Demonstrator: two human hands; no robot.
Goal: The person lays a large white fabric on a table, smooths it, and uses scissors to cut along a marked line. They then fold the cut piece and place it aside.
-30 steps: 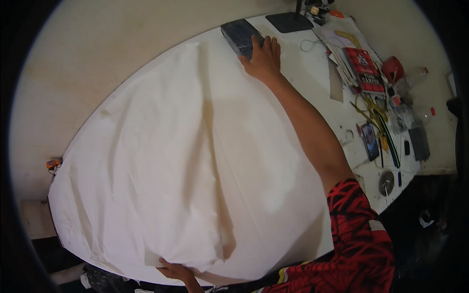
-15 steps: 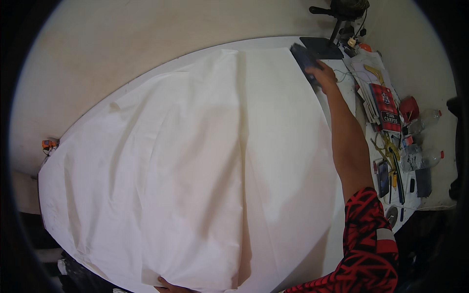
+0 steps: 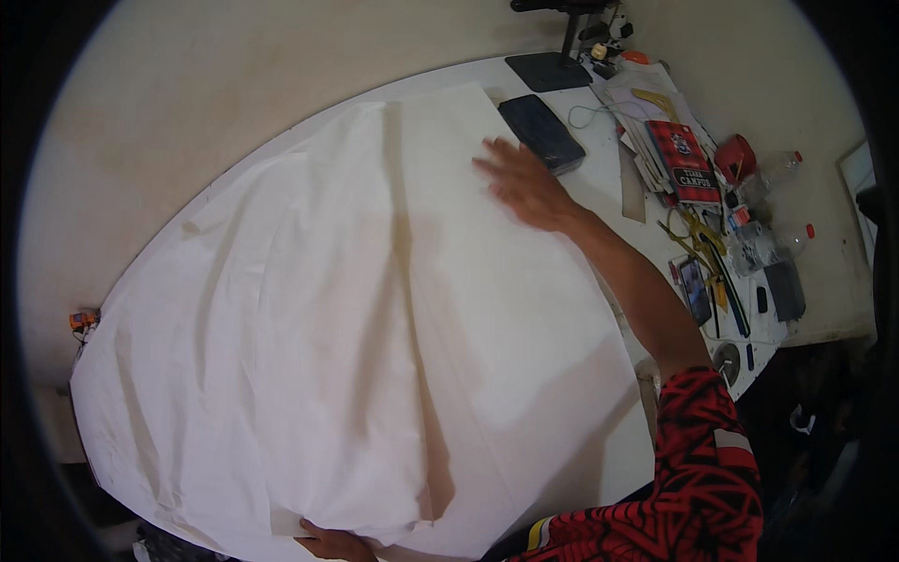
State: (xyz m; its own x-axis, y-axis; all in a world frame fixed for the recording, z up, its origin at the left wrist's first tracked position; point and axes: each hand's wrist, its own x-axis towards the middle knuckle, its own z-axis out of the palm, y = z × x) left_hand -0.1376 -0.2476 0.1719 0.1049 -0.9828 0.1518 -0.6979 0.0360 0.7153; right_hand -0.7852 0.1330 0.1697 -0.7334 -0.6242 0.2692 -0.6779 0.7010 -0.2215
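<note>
A large sheet of white fabric (image 3: 309, 309) covers most of the table, rumpled on the left and flatter on the right, with a long raised fold between. My right hand (image 3: 526, 184) is open above the flatter part, its fingers spread and slightly blurred. Just beyond that hand, a dark flat rectangular block (image 3: 541, 133) lies by the fabric's far right edge. At the near edge, my left hand (image 3: 335, 543) pinches the border of the fabric; part of this hand is cut off by the picture's lower rim.
On the table's right side lie a red and black book (image 3: 684, 164), a phone (image 3: 695, 290), yellow-handled scissors (image 3: 693, 234), clear plastic bottles (image 3: 775, 245) and a red cup (image 3: 735, 159). A black stand (image 3: 552, 70) occupies the far corner. Walls border the table's far side.
My right hand has let go of the dark block, leaving it on the table, and moved nearer over the fabric. The view has shifted right. My left hand stays at the near edge.
</note>
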